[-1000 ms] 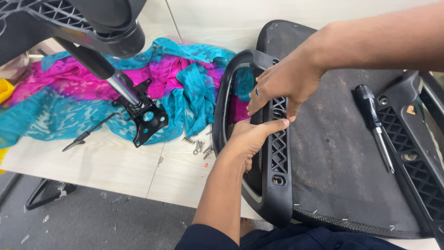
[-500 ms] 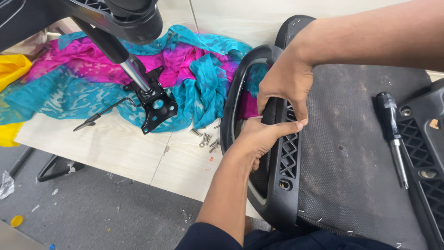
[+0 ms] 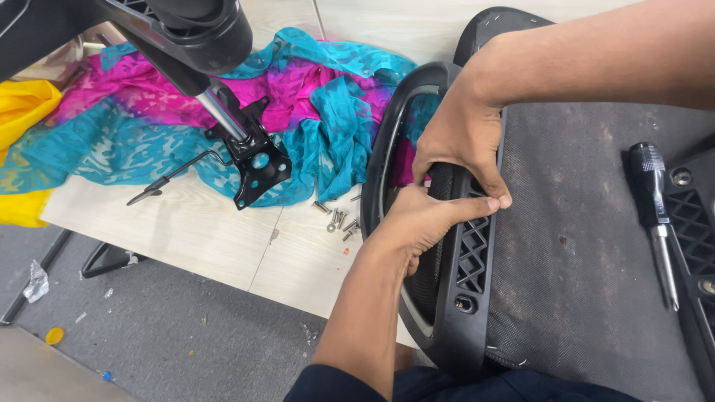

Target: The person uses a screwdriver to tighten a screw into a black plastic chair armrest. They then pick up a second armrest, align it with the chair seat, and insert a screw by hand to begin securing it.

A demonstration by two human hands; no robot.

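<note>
Head camera looks steeply down, close over the worktable [image 3: 223, 238].

Matt black plastic frame [image 3: 465, 298]; coarse grey fabric seat [image 3: 588, 246]; pale wood-grain tabletop [image 3: 201, 231]; shiny metal screws [image 3: 337, 218]

We see a pale wood-grain tabletop [image 3: 223, 238] over grey floor [image 3: 149, 335]. On it, left of the black chair seat [image 3: 581, 246]: teal-pink cloth [image 3: 149, 126], loose screws [image 3: 339, 219] just beside the seat's edge, a thin metal rod [image 3: 167, 179] farther left.
</note>
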